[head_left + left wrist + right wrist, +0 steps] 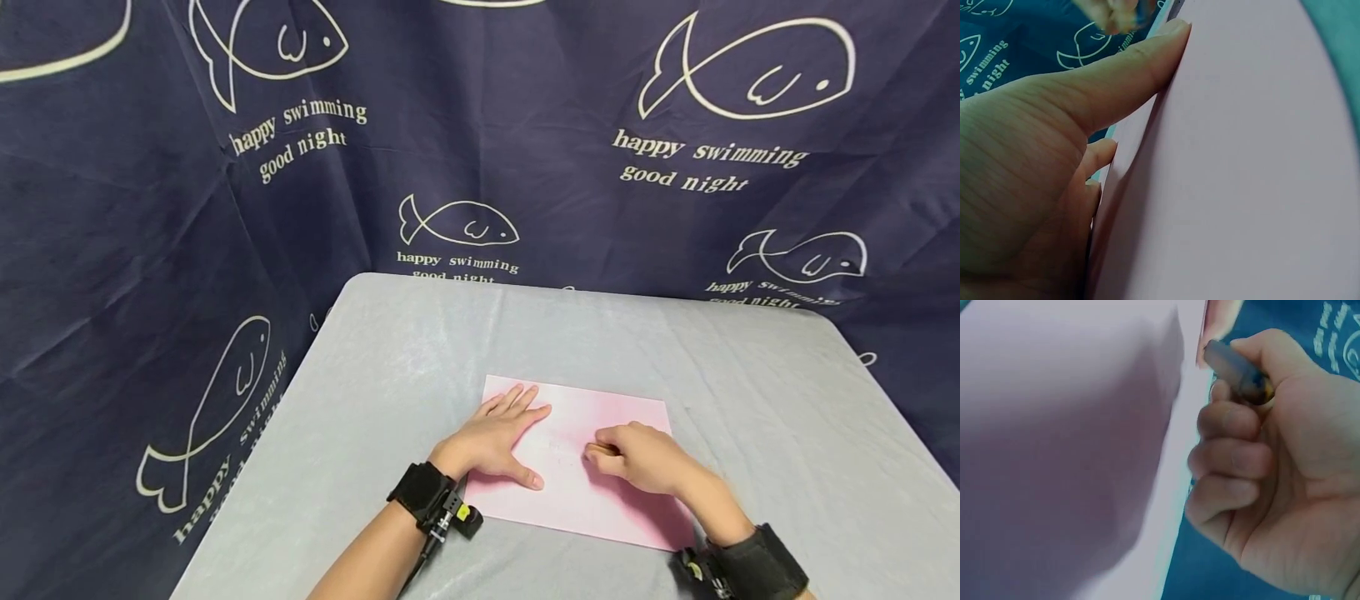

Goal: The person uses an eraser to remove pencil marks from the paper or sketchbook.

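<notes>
A pink sheet of paper (600, 417) lies flat on the grey table (420, 350), near the front edge. My left hand (498, 433) rests flat on the sheet's left part, fingers straight and thumb spread; the left wrist view shows the thumb (1129, 69) lying on the pink sheet (1241, 169). My right hand (637, 458) sits on the middle of the sheet with its fingers curled. In the right wrist view that right hand (1260, 462) grips a short dark stick, a pen or crayon (1235, 370), beside the pink sheet (1066, 437).
A dark blue cloth (525, 125) printed with white fish and words hangs behind and on both sides of the table. Black wrist straps sit on both forearms, left (427, 493) and right (750, 567). Grey tabletop extends around the sheet.
</notes>
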Demonstrator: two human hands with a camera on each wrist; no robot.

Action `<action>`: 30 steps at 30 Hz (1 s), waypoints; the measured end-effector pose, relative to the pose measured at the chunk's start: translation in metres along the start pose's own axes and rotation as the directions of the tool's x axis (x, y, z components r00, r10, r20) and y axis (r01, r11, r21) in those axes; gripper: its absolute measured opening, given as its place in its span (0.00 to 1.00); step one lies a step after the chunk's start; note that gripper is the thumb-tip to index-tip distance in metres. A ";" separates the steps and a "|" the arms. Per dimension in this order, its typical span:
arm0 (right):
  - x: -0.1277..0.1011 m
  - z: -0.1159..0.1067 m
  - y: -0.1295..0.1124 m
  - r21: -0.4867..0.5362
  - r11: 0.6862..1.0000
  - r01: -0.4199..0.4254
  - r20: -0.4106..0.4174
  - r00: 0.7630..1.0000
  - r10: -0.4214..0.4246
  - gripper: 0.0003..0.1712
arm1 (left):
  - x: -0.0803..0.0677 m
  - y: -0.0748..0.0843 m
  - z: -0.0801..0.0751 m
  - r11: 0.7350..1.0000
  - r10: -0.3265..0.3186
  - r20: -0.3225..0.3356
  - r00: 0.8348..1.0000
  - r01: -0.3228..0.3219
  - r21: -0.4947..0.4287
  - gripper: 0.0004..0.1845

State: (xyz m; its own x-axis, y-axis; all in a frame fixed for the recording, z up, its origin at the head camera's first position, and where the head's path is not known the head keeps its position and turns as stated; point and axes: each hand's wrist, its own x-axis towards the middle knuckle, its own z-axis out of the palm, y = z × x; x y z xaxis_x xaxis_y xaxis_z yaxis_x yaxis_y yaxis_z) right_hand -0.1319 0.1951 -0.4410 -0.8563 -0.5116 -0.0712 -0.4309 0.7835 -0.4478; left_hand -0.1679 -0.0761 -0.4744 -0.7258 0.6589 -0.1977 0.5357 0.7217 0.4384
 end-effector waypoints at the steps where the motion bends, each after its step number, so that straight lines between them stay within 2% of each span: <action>1: 0.005 0.002 -0.004 0.011 1.000 0.026 0.008 1.000 -0.026 0.24 | 0.000 0.000 0.000 1.000 0.000 -0.001 1.000 0.000 -0.001 0.61; 7: 0.034 0.014 -0.021 -0.053 0.993 0.103 -0.003 0.995 -0.103 0.22 | -0.001 -0.001 0.001 1.000 0.001 0.003 1.000 -0.001 0.006 0.61; 13: 0.052 0.025 -0.028 -0.112 0.987 0.114 0.008 0.993 -0.114 0.18 | -0.001 -0.003 0.001 1.000 0.004 0.002 1.000 -0.004 -0.002 0.61; 23: 0.052 0.024 -0.028 -0.103 0.992 0.080 0.072 0.995 -0.072 0.20 | 0.001 -0.003 0.002 1.000 0.011 0.000 1.000 -0.011 0.000 0.61; 30: 0.050 0.025 -0.030 -0.104 0.993 0.051 0.067 0.997 -0.044 0.20 | -0.001 -0.004 0.003 1.000 0.010 0.000 1.000 -0.010 0.004 0.60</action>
State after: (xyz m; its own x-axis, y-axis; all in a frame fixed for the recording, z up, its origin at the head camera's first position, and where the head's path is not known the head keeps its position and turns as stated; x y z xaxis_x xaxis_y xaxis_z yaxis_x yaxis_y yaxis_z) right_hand -0.1552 0.1375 -0.4534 -0.8152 -0.5684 -0.1108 -0.5014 0.7885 -0.3561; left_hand -0.1681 -0.0786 -0.4786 -0.7205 0.6658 -0.1939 0.5443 0.7162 0.4369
